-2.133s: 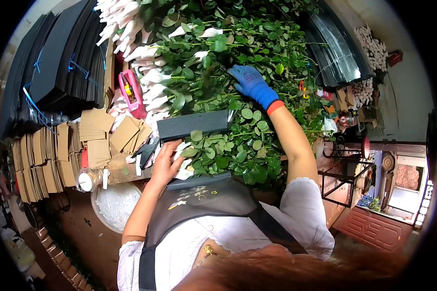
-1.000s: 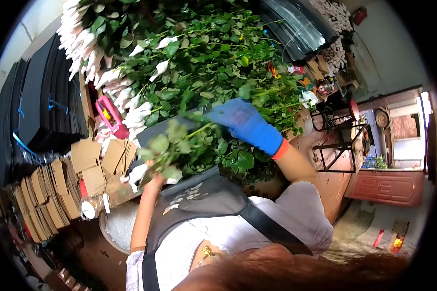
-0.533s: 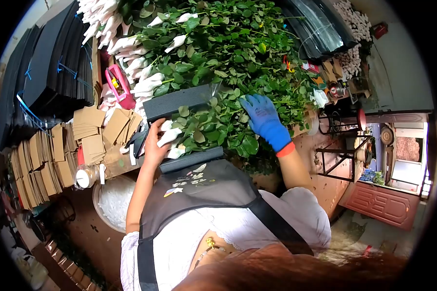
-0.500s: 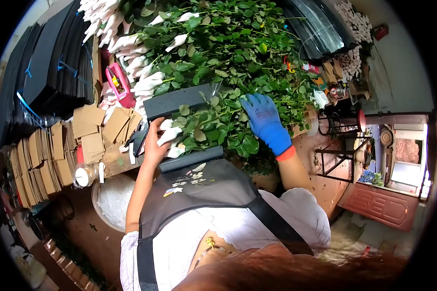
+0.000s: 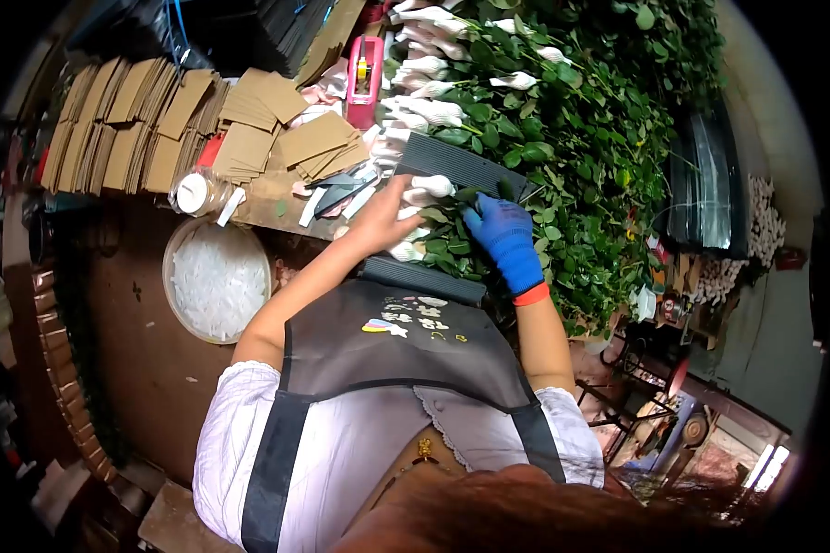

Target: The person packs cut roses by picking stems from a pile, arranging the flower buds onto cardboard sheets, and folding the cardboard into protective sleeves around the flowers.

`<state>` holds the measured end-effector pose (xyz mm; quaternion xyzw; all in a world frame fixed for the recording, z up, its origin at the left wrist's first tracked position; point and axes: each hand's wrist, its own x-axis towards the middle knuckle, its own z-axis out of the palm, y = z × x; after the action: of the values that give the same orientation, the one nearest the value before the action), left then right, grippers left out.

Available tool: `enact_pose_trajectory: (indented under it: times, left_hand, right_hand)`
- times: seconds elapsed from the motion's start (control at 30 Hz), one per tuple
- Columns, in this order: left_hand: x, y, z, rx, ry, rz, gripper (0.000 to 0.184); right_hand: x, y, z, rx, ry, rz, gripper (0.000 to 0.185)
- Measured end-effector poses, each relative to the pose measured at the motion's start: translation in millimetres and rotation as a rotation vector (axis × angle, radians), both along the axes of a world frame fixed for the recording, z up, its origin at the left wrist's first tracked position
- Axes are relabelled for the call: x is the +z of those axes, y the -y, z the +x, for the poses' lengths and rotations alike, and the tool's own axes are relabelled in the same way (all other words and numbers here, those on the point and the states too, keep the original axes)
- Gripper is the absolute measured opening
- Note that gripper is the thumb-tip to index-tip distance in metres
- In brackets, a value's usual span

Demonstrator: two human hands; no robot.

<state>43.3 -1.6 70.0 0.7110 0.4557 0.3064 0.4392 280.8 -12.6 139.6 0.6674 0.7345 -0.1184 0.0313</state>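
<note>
White-netted rose heads (image 5: 406, 251) with leafy stems lie between the two raised sides of a dark corrugated sheet (image 5: 424, 279), right before my apron. My bare left hand (image 5: 378, 217) is at the head end, thumb and fingers apart, touching the netted heads. One netted rose (image 5: 431, 189) lies above its fingers, near the sheet's far side. My right hand (image 5: 503, 235), in a blue glove with an orange cuff, has its fingers bent around rose stems just behind the heads. Leaves partly hide those fingertips.
A large heap of netted roses (image 5: 581, 138) fills the bench beyond. A pink tape dispenser (image 5: 364, 83), cardboard pieces (image 5: 249, 120), scissors (image 5: 341, 192) and a jar (image 5: 198, 192) are to the left. A tub of white pieces (image 5: 217, 281) stands below the bench edge.
My view has swung left. My gloved hand has moved off the leaves toward the rose heads, closer to my left hand, and its fingers have bent. My left thumb and fingers have spread.
</note>
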Motion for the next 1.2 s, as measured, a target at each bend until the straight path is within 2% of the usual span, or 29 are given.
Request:
enact_pose_trajectory:
  times: [0.1, 0.2, 0.23, 0.33, 0.37, 0.47, 0.53, 0.57, 0.6, 0.63, 0.67, 0.7, 0.73, 0.8, 0.9, 1.0, 1.03, 1.07, 1.13, 1.17, 1.2]
  left_hand:
    - [9.6, -1.2, 0.8, 0.010, 0.032, 0.052, 0.050]
    - [24.1, -8.3, 2.8, 0.078, -0.161, 0.023, 0.034]
    - [28.4, -8.5, 5.6, 0.134, -0.194, 0.135, 0.032]
    - [31.7, -9.3, 1.6, 0.106, -0.180, 0.198, 0.034]
    - [31.4, -8.2, -0.6, 0.115, -0.158, 0.254, 0.031]
    - [40.5, 2.0, -18.0, 0.339, 0.144, 0.004, 0.021]
    - [39.2, -9.3, -47.9, 0.517, 0.352, 0.055, 0.013]
    - [40.1, -13.1, -59.6, 0.521, 0.284, 0.150, 0.011]
    - [41.5, -15.1, -68.9, 0.436, 0.174, 0.133, 0.016]
    - [18.2, -17.0, -66.6, 0.352, 0.168, -0.054, 0.019]
    - [-3.7, -16.8, -63.8, 0.267, 0.163, -0.240, 0.023]
    - [4.8, -15.7, -52.7, 0.158, 0.130, -0.482, 0.029]
    - [-0.3, -12.1, -37.3, 0.136, 0.164, -0.151, 0.037]
    - [-0.2, -10.4, -20.7, 0.118, 0.032, -0.285, 0.039]
    - [-11.5, -6.2, -11.5, 0.174, 0.133, -0.252, 0.037]
    - [-20.3, -9.1, -28.5, 0.317, 0.370, -0.324, 0.027]
    - [2.9, -12.9, -36.9, 0.358, 0.404, -0.252, 0.024]
    - [4.3, -20.5, -50.5, 0.308, 0.183, -0.232, 0.022]
    - [19.0, -22.8, -47.6, 0.123, -0.010, -0.116, 0.027]
    - [28.4, -17.3, -43.4, 0.025, -0.145, -0.261, 0.036]
    - [24.7, -14.0, -32.5, 0.016, -0.149, -0.194, 0.043]
  right_hand:
    - [-3.3, -2.6, -7.1, 0.056, 0.096, -0.069, 0.030]
    - [-4.1, -5.3, -13.2, 0.036, 0.133, -0.122, 0.029]
    - [-4.9, -4.6, -14.7, 0.024, 0.123, -0.120, 0.029]
    - [-4.2, -2.9, -15.3, -0.017, 0.098, -0.115, 0.029]
    - [-3.2, -3.1, -16.4, -0.037, 0.088, -0.118, 0.030]
    - [-6.9, -2.2, -16.0, -0.063, 0.070, -0.119, 0.032]
    - [-14.7, 1.1, -11.3, -0.070, 0.039, -0.100, 0.035]
    - [-19.7, 3.9, -4.9, -0.065, 0.017, -0.084, 0.036]
    - [-22.3, 5.3, -2.6, -0.053, -0.005, -0.068, 0.038]
    - [-5.9, -0.4, -9.5, -0.072, 0.042, -0.239, 0.041]
    - [-7.7, -0.1, -11.9, -0.076, 0.063, -0.224, 0.040]
    - [-11.5, -0.8, -14.1, -0.081, 0.083, -0.205, 0.039]
    - [-14.5, -0.6, -16.7, -0.090, 0.102, -0.185, 0.038]
    - [-17.0, -0.4, -22.5, -0.110, 0.128, -0.153, 0.037]
    - [-23.5, 2.8, -23.6, -0.114, 0.131, -0.065, 0.034]
    - [-32.7, 6.2, -21.7, -0.122, 0.101, 0.022, 0.030]
    - [-34.4, 7.5, -21.0, -0.124, 0.091, 0.046, 0.028]
    - [-34.4, 7.4, -21.1, -0.126, 0.091, 0.024, 0.028]
    - [-27.5, 6.6, -23.5, -0.123, 0.091, -0.018, 0.027]
    - [-22.5, 6.8, -25.7, -0.123, 0.083, -0.023, 0.026]
    - [-22.0, 7.8, -26.5, -0.120, 0.085, -0.018, 0.025]
